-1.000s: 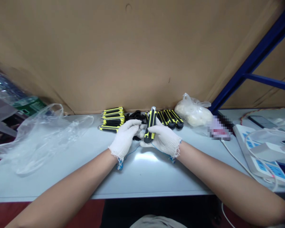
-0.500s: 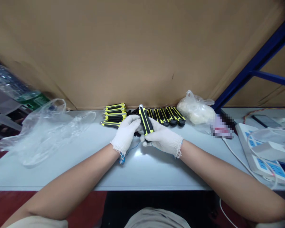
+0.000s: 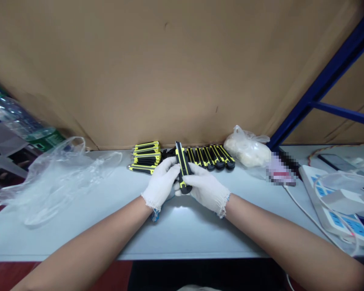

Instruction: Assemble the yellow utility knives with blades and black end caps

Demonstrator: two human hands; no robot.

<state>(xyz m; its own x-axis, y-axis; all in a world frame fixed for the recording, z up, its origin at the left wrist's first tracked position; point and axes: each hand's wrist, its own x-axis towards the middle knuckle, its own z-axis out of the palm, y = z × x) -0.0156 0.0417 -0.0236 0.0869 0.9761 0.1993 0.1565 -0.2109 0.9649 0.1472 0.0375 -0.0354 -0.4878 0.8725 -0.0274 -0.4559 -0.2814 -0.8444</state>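
Note:
A black-and-yellow utility knife (image 3: 183, 165) stands tilted between my hands, its metal tip pointing away from me and its rounded black end towards me. My left hand (image 3: 162, 182), in a white knit glove, closes its fingertips on the knife's left side. From the right, my right hand (image 3: 208, 186), gloved alike, grips the lower part with the thumb across its front. Some fingertips are hidden behind the knife. Stacked knives (image 3: 145, 154) lie beyond my left hand, and a row of knives with black rounded ends (image 3: 214, 157) lies beyond my right.
Small black parts (image 3: 169, 153) lie between the two knife groups. A clear plastic bag (image 3: 60, 182) spreads over the table (image 3: 109, 242) on the left, near a bottle (image 3: 45, 135). At right are a tied bag (image 3: 247, 147), a power strip (image 3: 336, 210) and cables.
The knife has turned slightly more upright in my hands, and its black rounded end now shows fully below the yellow part. The camera view has tilted up a little.

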